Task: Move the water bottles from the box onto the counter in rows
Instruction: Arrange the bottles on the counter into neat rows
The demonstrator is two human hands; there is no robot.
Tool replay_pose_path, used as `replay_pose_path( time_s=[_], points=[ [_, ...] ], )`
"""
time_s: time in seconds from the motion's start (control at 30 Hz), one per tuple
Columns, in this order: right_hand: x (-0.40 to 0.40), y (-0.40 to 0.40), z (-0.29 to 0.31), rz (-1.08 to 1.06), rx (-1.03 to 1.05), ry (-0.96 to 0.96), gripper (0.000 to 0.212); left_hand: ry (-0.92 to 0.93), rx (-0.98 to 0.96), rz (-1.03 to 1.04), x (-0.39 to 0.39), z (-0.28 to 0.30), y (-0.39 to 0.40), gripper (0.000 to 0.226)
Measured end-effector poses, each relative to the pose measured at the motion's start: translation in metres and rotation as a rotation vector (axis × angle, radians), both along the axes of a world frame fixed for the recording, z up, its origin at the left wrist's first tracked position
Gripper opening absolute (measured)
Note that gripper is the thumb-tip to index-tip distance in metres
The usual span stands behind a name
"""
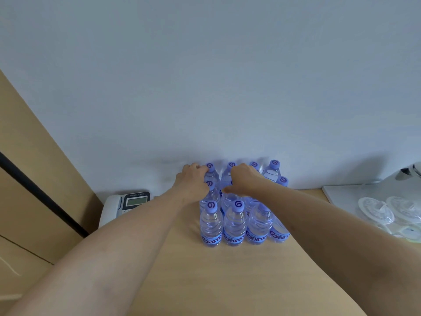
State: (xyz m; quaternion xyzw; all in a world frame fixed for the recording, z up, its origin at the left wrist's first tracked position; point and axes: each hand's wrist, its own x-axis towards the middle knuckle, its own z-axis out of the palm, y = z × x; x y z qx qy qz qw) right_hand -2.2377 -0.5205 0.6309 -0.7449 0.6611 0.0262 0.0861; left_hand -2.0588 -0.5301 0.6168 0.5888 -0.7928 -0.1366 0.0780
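At centre frame, on the tan table (227,270), the water bottles (234,222) stand upright in tight rows, shoulders touching, their back row set against the pale wall (205,76). Front row: four bottles with blue labels facing the camera, two showing purple caps, the other two caps hidden under the right forearm. Left hand (193,181): reaches in from lower left, fingers curled over the back-left bottle (210,173) near its cap; its grip wraps that bottle's neck and shoulder. Right hand (245,179): reaches in from lower right across the rows, fingers bent down among the middle bottles; whether its grip closes on one cannot be told, since the fingertips are hidden. Left of the block, a grey desk telephone (127,204) sits near the table's back-left corner, apart from the bottles, with bare tabletop between. Right of the block, a strip of bare table separates the bottles from a white tray (341,197) carrying clear plastic lids (387,210). Foreground table surface lies open between the two forearms. A tan cabinet (34,179) borders the left edge.
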Motion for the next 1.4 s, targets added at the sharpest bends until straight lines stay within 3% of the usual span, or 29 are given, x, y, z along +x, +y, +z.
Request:
replay_pose_path(
  time_s=[0.1,0.23,0.27,0.33,0.43,0.67,0.8,1.03,1.23,1.4],
  points=[
    [0.0027,0.0008,-0.0004,-0.009,0.022,0.005,0.044,-0.003,0.002,0.002,-0.0008,0.0017,-0.0004,0.049],
    [0.0072,0.0015,0.0065,0.033,0.071,0.046,0.007,-0.006,0.001,-0.006,-0.0023,0.0019,0.0004,0.051],
    [0.0063,0.0016,0.0069,0.047,0.075,0.043,0.017,-0.006,0.001,-0.008,-0.0024,0.0018,0.0006,0.051],
    [0.0032,0.0016,0.0062,0.052,0.069,0.032,0.014,-0.001,0.007,-0.01,-0.0027,0.0019,0.001,0.051],
    [0.0017,0.0023,0.0045,0.005,0.027,0.01,0.044,0.007,0.011,-0.014,-0.0037,0.0024,0.0016,0.052],
    [0.0062,-0.001,0.0046,0.026,0.07,0.054,0.03,-0.004,0.009,-0.011,-0.0015,0.0036,0.003,0.053],
    [0.0024,-0.0001,0.0026,0.001,0.018,0.015,0.047,0.004,0.019,-0.01,-0.0015,0.0041,0.0041,0.053],
    [0.007,0.0013,0.0043,0.028,0.066,0.052,0.04,-0.011,0.015,-0.012,-0.0015,0.0041,0.0034,0.055],
    [0.0041,0.0009,0.0023,-0.003,0.017,-0.011,0.048,-0.015,0.026,-0.015,-0.0014,0.0019,0.0039,0.058],
    [0.0078,0.0008,0.0014,0.009,0.023,0.034,0.039,-0.016,0.022,-0.02,-0.0026,0.0016,0.0039,0.058]
  ],
)
